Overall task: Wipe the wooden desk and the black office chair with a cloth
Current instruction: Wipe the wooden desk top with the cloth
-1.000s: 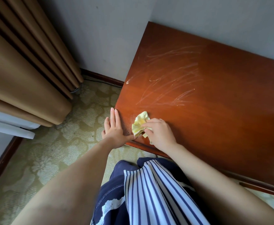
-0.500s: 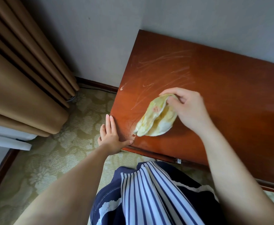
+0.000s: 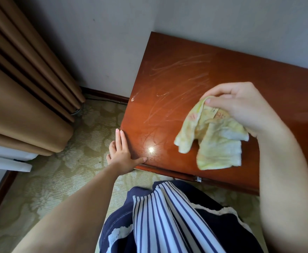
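Cloth point(image 3: 213, 141) — pale yellow, thin and limp — hangs in loose folds from the right grip point(image 3: 240, 108), which pinches its upper edge between thumb and curled fingers. It hangs above the near part of the worktop point(image 3: 186, 57), and its lower hem appears clear of the wood, though we cannot be certain.

We judge the cloth light and soft, with no stiffness of its own. Held by one edge it would only trail, so wiping calls for bunching it into a pad under the palm.

The left grip point(image 3: 122, 154) holds nothing. Its fingers are straight and together against the worktop's left side at the near corner, with the thumb laid on the top face as a brace.

The polished red-brown top is glossy, and pale streaks point(image 3: 177, 75) cross its far-left area; we expect the cloth to slide easily there.

The far edge meets the wall point(image 3: 240, 24), so strokes must stop short of it. The left and near edges are open above the carpet point(image 3: 72, 165), and the cloth can run off them.

A small metal fitting point(image 3: 198, 178) on the near rail could snag a trailing corner. The curtain point(image 3: 21, 106) hangs well apart to the left. The office chair is not in view.
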{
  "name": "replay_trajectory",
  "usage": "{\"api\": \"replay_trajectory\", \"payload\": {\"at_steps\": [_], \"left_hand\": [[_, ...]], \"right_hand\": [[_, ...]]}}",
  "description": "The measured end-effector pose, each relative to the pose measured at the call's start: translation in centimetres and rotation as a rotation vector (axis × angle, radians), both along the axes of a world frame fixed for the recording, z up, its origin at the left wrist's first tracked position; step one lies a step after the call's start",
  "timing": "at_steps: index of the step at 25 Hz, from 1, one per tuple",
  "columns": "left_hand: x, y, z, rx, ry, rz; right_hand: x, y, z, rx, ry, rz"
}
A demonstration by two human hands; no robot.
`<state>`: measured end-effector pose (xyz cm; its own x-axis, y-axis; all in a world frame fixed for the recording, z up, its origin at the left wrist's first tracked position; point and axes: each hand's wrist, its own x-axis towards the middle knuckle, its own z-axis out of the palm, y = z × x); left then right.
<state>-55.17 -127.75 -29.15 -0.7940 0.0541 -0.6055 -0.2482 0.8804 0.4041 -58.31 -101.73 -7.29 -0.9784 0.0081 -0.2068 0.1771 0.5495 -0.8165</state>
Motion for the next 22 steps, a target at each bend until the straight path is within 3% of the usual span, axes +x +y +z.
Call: {"api": "replay_trajectory", "payload": {"at_steps": [3,8,10,12,16,22], "left_hand": [[0.1,0.0,0.0,-0.009,0.004,-0.002],[0.1,0.0,0.0,-0.015,0.013,-0.004],[0.1,0.0,0.1,-0.017,0.014,-0.001],[0.1,0.0,0.0,-0.016,0.009,0.001],[0.1,0.0,0.1,-0.017,0.007,-0.003],[0.2,0.0,0.0,-0.025,0.015,-0.002]], "right_hand": [[-1.1,2.0,-1.8,-0.087,-0.006,-0.188],[-0.3,5.8,-9.8,0.2,-0.222,-0.5],[0.8,6.0,-12.4,0.445,-0.269,-0.452],[1.5,5.3,-14.2,0.615,-0.179,-0.26],[2.6,2.8,-16.7,0.66,-0.189,0.025],[3.0,1.3,-17.3,0.811,-0.14,-0.144]]}}
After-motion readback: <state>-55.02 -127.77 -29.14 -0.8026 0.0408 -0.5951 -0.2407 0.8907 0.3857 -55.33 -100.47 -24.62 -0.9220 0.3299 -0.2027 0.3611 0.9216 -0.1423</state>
